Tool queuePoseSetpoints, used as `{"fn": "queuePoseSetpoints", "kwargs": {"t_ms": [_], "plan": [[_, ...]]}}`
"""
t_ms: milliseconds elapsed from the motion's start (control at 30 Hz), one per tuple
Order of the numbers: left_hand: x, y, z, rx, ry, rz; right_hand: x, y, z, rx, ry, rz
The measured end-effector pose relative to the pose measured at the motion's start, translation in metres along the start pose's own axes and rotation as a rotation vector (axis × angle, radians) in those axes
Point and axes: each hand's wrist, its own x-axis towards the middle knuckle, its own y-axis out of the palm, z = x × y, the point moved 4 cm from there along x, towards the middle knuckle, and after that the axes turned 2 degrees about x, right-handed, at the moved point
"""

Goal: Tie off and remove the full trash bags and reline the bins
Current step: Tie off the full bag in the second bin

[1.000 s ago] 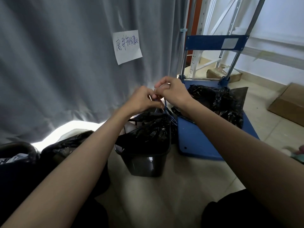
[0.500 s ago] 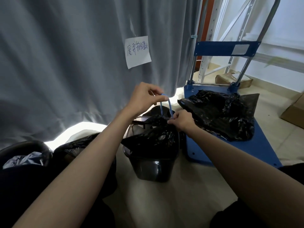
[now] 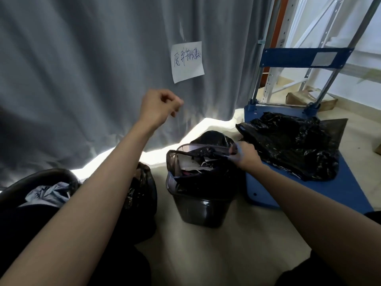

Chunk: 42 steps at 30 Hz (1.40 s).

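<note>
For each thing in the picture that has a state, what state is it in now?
Left hand: raised, loosely closed; whether it holds anything cannot be told.
Right hand: gripping the bag's edge at the bin rim.
Bag in the bin: mouth open, not tied, trash visible.
Black bin: upright on the floor, still lined.
Black bags on the blue cart: lying crumpled on its deck.
Blue cart: handle upright.
Paper note: stuck on the grey curtain.

Black trash bag (image 3: 203, 178), open and full, lines small dark bin (image 3: 203, 209) on floor.
</note>
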Motion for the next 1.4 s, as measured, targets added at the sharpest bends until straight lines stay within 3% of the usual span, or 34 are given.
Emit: {"fn": "queuePoseSetpoints", "kwargs": {"t_ms": [233,333,433,567,733,867,933,1067,1167,1267,1400], "plan": [[-0.043,0.018,0.068,0.734,-0.475,0.45,-0.007,-0.009,0.075,0.097,-0.261,-0.104],[-0.068,0.023,0.083,0.722,-0.609,0.576,-0.018,-0.007,0.097,0.081,-0.396,-0.079],[-0.082,0.024,0.083,0.664,-0.718,0.72,-0.027,0.003,0.106,0.052,-0.385,0.119],[-0.073,0.019,0.075,0.626,-0.696,0.685,-0.032,0.02,0.106,0.004,-0.322,0.35],[-0.053,0.014,0.05,0.464,-0.571,0.518,-0.024,0.02,0.116,0.136,-0.351,0.138],[-0.045,0.013,0.033,0.485,-0.401,0.359,-0.027,0.024,0.131,0.268,-0.394,0.216],[-0.044,0.013,0.022,0.38,-0.344,0.312,-0.028,0.026,0.136,0.266,-0.425,0.217],[-0.038,0.014,0.009,0.161,-0.233,0.321,-0.027,0.023,0.138,0.236,-0.44,0.123],[-0.036,0.012,0.012,0.086,-0.239,0.317,-0.023,0.017,0.133,0.346,-0.389,0.068],[-0.034,0.007,0.035,0.213,-0.282,0.338,-0.019,0.011,0.126,0.48,-0.321,-0.002],[-0.052,0.026,0.063,0.411,-0.364,0.52,-0.011,0.003,0.12,0.576,-0.261,-0.061]]}}
